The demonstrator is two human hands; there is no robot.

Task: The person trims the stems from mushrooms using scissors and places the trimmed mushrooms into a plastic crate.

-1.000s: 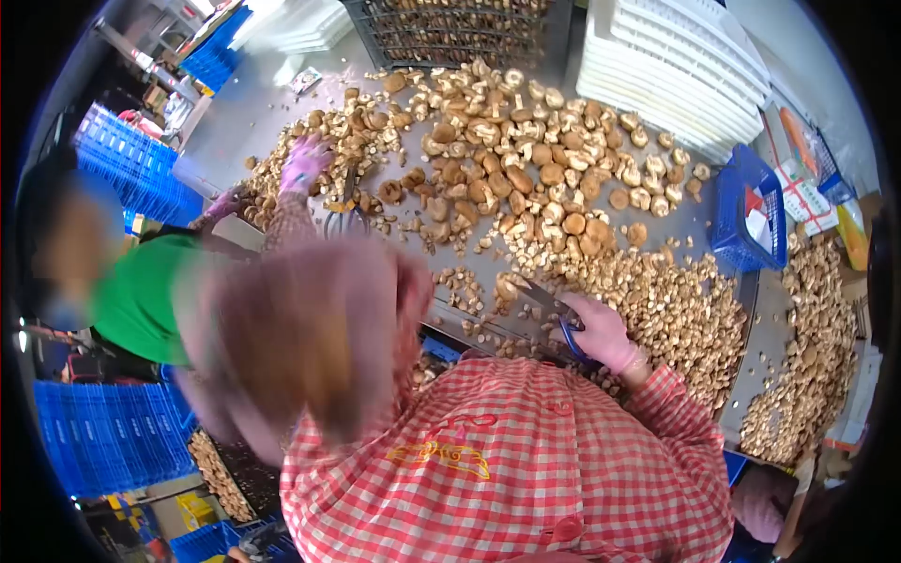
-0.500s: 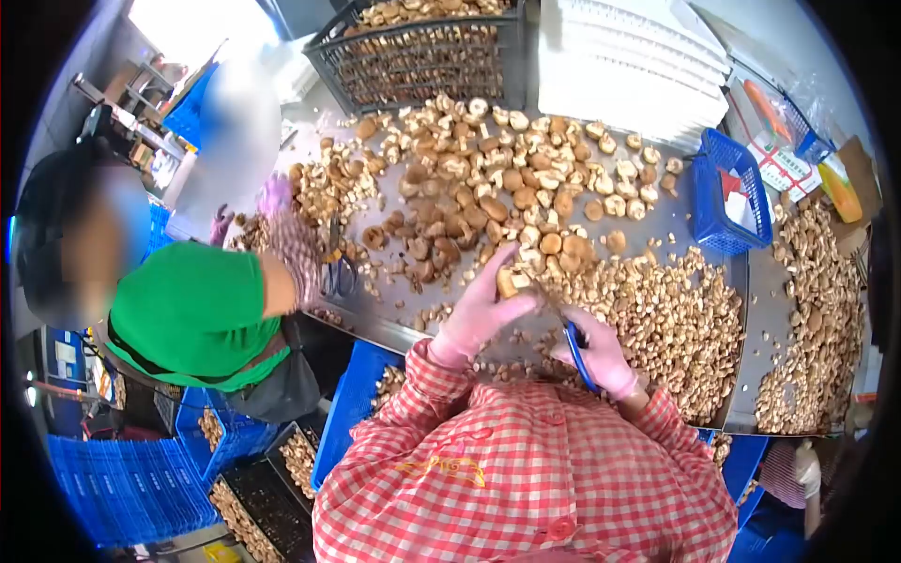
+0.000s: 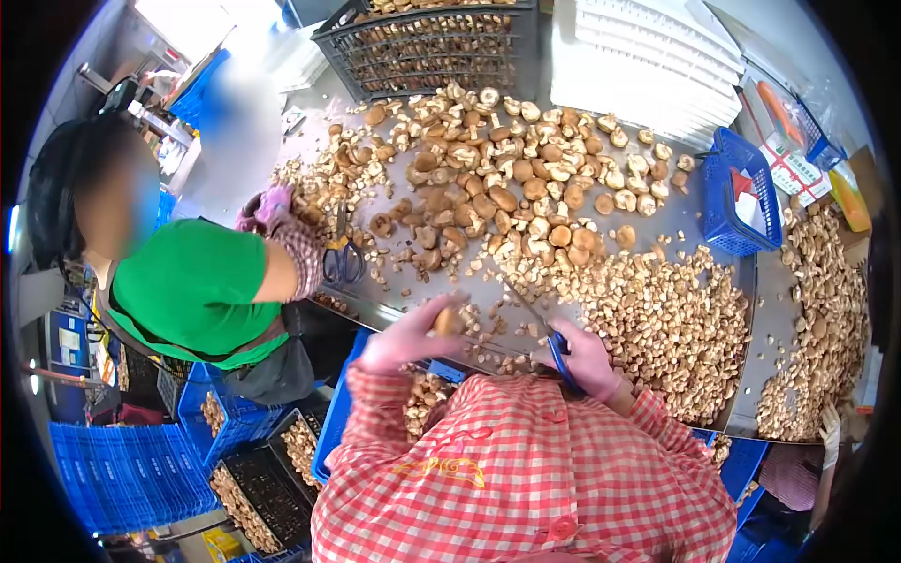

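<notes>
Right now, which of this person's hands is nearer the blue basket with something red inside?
The right hand. It is below and left of the blue basket in the picture, holding scissors; the left hand is farther left, holding a mushroom.

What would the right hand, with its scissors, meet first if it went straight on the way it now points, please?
Led by the scissors, the right hand would probably meet the loose mushrooms ahead, though depth is unclear.

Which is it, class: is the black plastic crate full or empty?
The black plastic crate looks full: mushrooms show through its slatted side and along its top.
</notes>
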